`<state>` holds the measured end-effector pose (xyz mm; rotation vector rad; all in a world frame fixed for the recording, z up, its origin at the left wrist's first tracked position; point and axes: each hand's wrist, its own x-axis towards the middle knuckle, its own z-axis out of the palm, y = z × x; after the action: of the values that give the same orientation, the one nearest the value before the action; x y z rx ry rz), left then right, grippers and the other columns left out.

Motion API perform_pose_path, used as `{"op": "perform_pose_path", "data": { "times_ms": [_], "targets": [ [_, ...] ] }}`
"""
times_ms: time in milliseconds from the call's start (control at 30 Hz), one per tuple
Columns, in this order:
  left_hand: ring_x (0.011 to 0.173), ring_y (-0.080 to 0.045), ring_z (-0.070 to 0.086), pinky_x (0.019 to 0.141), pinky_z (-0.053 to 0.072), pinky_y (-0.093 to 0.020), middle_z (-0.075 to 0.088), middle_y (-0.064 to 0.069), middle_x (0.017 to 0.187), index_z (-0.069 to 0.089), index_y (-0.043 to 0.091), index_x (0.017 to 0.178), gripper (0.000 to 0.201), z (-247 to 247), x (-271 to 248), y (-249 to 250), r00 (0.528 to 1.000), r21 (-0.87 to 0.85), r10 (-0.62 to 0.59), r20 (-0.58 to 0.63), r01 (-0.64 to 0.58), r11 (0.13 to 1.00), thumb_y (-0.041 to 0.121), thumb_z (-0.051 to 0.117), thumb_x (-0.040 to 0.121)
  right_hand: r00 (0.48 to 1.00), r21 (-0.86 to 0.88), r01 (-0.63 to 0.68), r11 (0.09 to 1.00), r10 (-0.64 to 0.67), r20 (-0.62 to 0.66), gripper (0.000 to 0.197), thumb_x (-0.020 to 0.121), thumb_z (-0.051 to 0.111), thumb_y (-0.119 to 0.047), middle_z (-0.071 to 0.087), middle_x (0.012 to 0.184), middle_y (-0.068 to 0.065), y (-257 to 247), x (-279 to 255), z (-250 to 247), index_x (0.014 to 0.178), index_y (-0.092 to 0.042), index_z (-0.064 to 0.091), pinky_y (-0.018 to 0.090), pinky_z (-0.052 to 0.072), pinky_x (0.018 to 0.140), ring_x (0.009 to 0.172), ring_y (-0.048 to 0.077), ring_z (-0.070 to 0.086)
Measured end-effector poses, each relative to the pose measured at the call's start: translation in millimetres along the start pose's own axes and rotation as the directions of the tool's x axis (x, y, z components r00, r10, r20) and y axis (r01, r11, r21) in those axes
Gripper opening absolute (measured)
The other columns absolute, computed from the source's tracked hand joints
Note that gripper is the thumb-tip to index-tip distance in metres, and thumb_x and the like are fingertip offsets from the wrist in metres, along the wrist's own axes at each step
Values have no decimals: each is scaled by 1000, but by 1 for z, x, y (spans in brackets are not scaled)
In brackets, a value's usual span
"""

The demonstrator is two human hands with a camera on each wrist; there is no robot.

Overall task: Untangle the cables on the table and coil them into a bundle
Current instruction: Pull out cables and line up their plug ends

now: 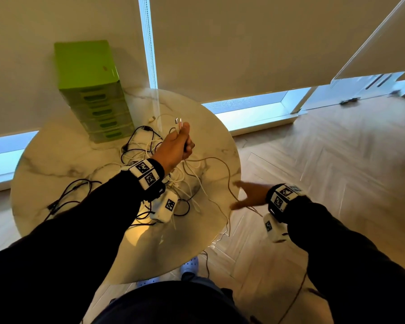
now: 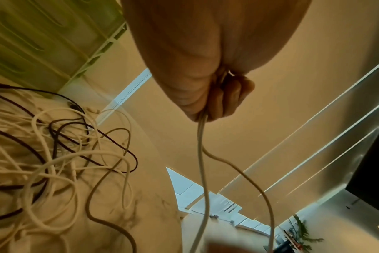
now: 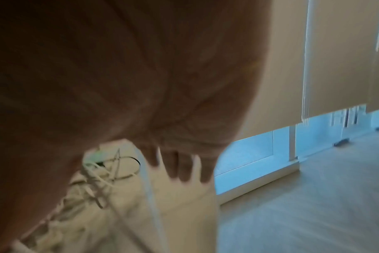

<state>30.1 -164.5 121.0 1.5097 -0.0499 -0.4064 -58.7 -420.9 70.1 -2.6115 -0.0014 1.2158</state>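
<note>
A: Status of the left hand (image 1: 177, 146)?

B: Raised over the surface (image 1: 56, 160), grip closed around two strands of a pale cable (image 2: 202, 171), plug ends above the fist.

A: Right hand (image 1: 250, 195)?

B: Fingers spread, holding nothing, at the surface edge near a trailing strand.

A: Progress?

B: Early, in my judgement. The tangle (image 1: 150, 148) remains knotted on the surface; no bundle is coiled.

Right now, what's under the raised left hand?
Below the left hand two pale cable strands hang toward the marble table, where tangled black and white cables lie. The forearm covers part of the tangle.
</note>
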Motion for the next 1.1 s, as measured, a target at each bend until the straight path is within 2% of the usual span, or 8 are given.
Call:
{"op": "perform_pose_path", "data": {
  "times_ms": [133,267,400,567,700,800,933,1100],
  "targets": [
    [54,-17,51,59,46,-29,49,0,56,39,16,67,53,13,-9,11,994,-53,8,108,-2,999,52,33,105,886,351,381,855,-229,-403,118,70,82,-57,26,162,-1,-67,-3,-21,158,-25,10,36,29,117,145,14,31],
    [49,-18,43,52,43,-31,34,-1,55,35,19,65,54,5,-14,24,989,-29,16,147,-12,1000,56,32,104,897,554,442,706,-353,-266,52,96,63,-32,68,103,2,-117,-2,-16,140,-15,41,14,53,76,87,8,68],
    [59,-15,10,56,13,-32,13,-1,68,29,25,70,44,-20,-11,29,992,-271,-46,117,76,960,50,34,106,882,461,472,751,-402,-247,25,105,44,-34,53,67,8,-122,6,-4,107,-9,49,30,50,54,52,16,56],
    [50,-11,27,54,32,-26,26,5,59,33,23,68,45,-47,-8,22,996,-564,-73,-48,34,825,45,35,107,819,-7,434,901,-398,-413,27,105,39,-41,62,83,8,-110,10,-16,105,-14,43,38,45,67,71,26,59],
    [76,-22,66,82,54,-39,57,-1,70,42,19,76,42,-62,-15,8,997,-524,-65,-41,34,851,45,30,108,734,-381,63,923,-301,-609,22,102,45,-36,60,98,4,-69,14,-31,113,-17,43,36,50,72,81,23,61],
    [90,-29,70,90,55,-47,61,-1,71,43,20,80,43,-63,-21,-1,998,-450,-62,22,66,891,49,27,107,727,-495,-156,855,-240,-643,30,97,52,-30,58,110,8,-55,15,-23,121,-13,44,39,45,80,92,27,59],
    [58,-12,38,67,56,-38,31,5,70,38,23,86,40,-64,-18,-6,990,-436,-72,-118,13,900,59,32,102,869,-564,23,826,-295,-397,36,94,45,-20,57,119,6,-88,20,29,130,-15,40,40,39,94,103,25,58],
    [51,-5,31,49,31,-19,32,11,65,36,27,89,28,-71,-22,-8,971,-427,-83,-225,-22,904,48,33,106,879,-540,256,802,-425,-215,43,90,50,-18,59,125,11,-151,26,87,131,-9,44,41,36,100,113,30,57]
  ]
}}
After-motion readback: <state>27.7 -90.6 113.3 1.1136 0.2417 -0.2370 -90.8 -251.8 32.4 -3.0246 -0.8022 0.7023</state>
